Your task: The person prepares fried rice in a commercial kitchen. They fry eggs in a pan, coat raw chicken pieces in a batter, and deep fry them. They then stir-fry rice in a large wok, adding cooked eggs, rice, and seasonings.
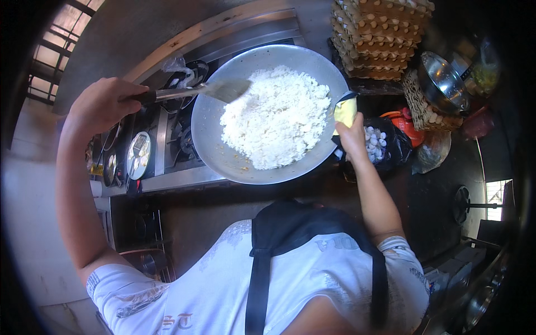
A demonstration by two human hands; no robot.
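Observation:
A wide metal wok [209,138] tilts above the gas stove, with a large heap of white cooked rice [278,117] inside. My left hand [104,100] grips the dark handle of a metal spatula [228,90], whose blurred blade is over the rice's upper left edge. On the wok's right side, my right hand [352,136] holds the rim through a folded yellow and black cloth [346,112]. Small brown bits stick to the wok's inner wall. Whether the wok rests on a burner is hidden.
Left on the stove [167,178] lies a plate [138,155] with food and a fork. Stacked egg trays [381,37] stand at the upper right, near a steel bowl [444,81]. A black plastic bag [395,140] with eggshells [375,142] is right of my right hand.

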